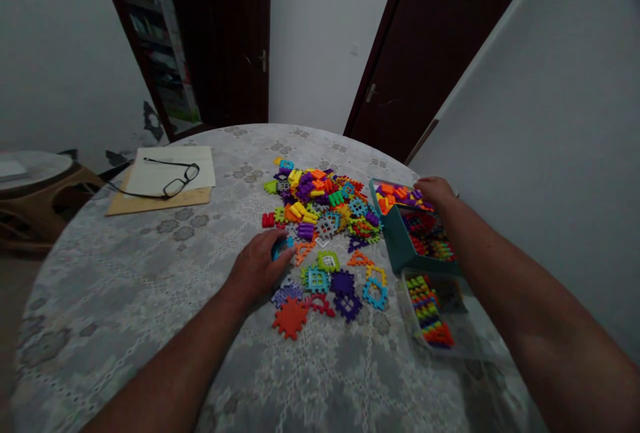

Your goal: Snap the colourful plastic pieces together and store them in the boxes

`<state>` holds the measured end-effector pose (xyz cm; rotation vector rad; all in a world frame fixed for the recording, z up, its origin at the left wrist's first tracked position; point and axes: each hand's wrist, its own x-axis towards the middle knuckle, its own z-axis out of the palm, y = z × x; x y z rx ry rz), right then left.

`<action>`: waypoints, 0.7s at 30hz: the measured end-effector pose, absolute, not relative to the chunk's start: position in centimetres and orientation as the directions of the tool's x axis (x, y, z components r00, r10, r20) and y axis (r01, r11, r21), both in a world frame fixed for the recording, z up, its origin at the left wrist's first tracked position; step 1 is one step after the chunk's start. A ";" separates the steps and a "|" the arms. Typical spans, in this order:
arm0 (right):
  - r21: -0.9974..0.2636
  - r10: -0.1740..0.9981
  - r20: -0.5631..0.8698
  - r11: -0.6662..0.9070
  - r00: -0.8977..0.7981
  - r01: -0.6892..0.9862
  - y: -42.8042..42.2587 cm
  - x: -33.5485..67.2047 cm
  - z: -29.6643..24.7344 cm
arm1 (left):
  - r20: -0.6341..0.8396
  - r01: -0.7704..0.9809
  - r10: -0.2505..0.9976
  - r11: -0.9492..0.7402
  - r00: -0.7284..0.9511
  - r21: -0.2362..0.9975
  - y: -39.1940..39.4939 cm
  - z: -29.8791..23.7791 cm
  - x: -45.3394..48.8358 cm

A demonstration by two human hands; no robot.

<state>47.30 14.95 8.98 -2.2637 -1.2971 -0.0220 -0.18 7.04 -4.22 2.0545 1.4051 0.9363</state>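
Left fingers [274, 236] grasp a blue piece [281, 248], a loose heap [323, 196] remaining beyond; right fingers [425, 184], grip unclear, reach a part-filled box [400, 241].

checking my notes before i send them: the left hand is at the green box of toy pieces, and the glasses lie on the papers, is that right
The side is wrong: the head view shows the right hand at the green box of toy pieces. The glasses do lie on the papers.
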 end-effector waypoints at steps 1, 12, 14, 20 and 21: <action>-0.450 0.800 0.248 -0.405 0.547 0.796 14.3 46.5 9.1 | 0.261 0.595 0.936 -0.351 0.236 0.723 7.1 -4.1 -0.1; -0.533 0.938 0.071 0.322 -0.339 0.782 -4.6 24.5 5.5 | 0.244 0.298 0.958 -0.280 0.152 0.913 7.1 -2.8 -0.4; -0.479 0.913 0.124 0.397 -0.388 0.783 -7.3 20.9 2.2 | 0.207 0.206 0.972 -0.227 0.112 0.952 6.8 -2.3 -0.9; -0.273 0.914 0.256 0.381 -0.315 0.883 -8.6 16.9 -4.0 | 0.104 0.116 0.993 -0.109 0.053 0.987 6.3 -1.9 -1.7; -0.267 0.913 0.265 0.378 -0.310 0.886 -8.2 17.1 -4.2 | 0.073 0.085 0.996 -0.077 0.059 0.993 6.3 -1.9 -1.6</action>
